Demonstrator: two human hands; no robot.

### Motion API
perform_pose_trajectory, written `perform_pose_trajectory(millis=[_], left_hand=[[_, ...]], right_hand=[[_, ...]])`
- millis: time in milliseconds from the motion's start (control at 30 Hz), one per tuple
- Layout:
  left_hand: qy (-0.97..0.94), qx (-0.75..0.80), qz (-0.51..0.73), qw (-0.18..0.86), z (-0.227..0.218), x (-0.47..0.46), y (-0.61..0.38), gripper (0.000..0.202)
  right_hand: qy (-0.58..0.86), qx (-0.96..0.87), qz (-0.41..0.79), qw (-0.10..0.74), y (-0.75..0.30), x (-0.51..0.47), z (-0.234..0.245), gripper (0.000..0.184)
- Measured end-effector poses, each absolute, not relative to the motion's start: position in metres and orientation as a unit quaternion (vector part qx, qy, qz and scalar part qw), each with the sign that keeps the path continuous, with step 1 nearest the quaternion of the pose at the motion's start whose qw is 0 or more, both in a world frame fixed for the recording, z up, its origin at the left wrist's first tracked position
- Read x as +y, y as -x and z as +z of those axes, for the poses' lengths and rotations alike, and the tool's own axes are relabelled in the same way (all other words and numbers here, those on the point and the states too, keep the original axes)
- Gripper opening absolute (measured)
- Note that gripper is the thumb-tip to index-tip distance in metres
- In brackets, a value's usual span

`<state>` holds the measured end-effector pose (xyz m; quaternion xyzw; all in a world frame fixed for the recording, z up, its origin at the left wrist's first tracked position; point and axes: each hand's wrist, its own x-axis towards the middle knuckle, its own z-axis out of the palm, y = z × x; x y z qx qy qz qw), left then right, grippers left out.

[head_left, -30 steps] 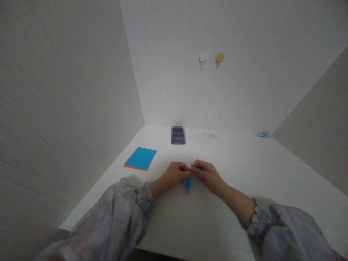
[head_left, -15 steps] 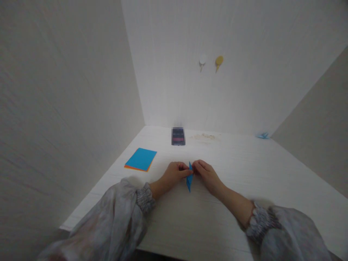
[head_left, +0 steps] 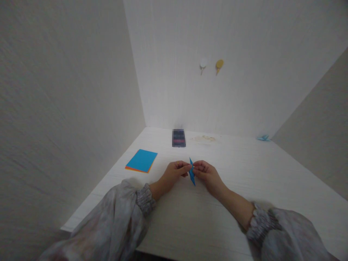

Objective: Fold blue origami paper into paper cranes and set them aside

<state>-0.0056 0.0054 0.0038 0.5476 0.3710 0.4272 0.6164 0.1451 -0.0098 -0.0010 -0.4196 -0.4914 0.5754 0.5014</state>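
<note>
A small folded piece of blue origami paper stands narrow and nearly edge-on between my two hands, its top leaning a little to the left. My left hand pinches it from the left with thumb and fingers, a ring showing on one finger. From the right, my right hand closes its thumb and fingertips on the same folded paper. The fingertips hide the paper's middle, so its exact folds cannot be made out.
A stack of square paper, blue on top with orange edges below, lies at left. A dark pixelated object sits near the back wall. A light-blue folded paper piece rests in the far right corner. White and yellow hooks hang on the wall.
The folded paper has tilted, its lower tip swinging right and up. My right hand's fingers have shifted, with the thumb now lower against the paper. My left hand remains pinched on it.
</note>
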Motion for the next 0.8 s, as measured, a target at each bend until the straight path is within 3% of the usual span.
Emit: perform_pose_trajectory(millis=[100,300,800], left_hand=[[-0.519,0.336,0.434,0.655,-0.0004,0.0070,0.0052,0.032],[-0.540,0.286,0.424,0.668,-0.0053,0.0075,0.0043,0.041],[-0.563,0.306,0.437,0.632,-0.0062,0.0101,0.0082,0.026]], right_hand=[[0.377,-0.461,0.608,0.524,-0.1455,-0.0108,0.0016,0.031],[0.367,-0.482,0.597,0.525,-0.1457,-0.0111,0.0008,0.022],[0.397,-0.564,0.525,0.499,-0.1470,-0.0140,0.0052,0.019]])
